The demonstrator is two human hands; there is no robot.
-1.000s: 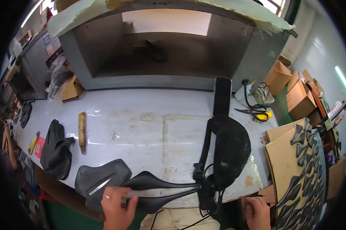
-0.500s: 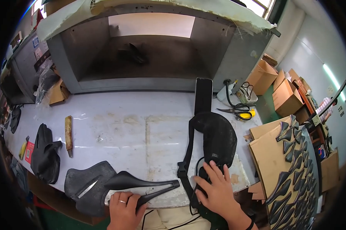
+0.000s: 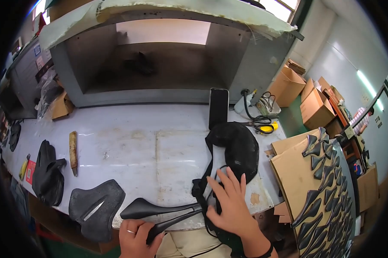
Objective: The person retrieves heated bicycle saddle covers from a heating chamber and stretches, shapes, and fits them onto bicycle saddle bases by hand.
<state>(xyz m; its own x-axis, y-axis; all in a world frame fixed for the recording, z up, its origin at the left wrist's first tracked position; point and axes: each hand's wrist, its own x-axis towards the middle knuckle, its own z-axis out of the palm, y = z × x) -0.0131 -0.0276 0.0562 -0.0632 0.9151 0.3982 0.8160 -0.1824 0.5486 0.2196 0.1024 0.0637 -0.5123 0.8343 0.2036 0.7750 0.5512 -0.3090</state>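
A: Narrow end of your forked black piece point(image 3: 144, 209) has come right up to the black bag point(image 3: 243, 157); half a second ago a gap showed. How's your grip?

B: Your left hand point(image 3: 138, 236) curls its fingers snugly round the near prong point(image 3: 174, 222), right at the table's point(image 3: 125, 172) near edge, probably to steady it. Your right hand point(image 3: 232, 210) lies splayed over the bag's near end, gripping nothing I can see, maybe just keeping it put.

Left hand point(image 3: 138, 239): curled in a grip | right hand point(image 3: 232, 208): palm down, splayed
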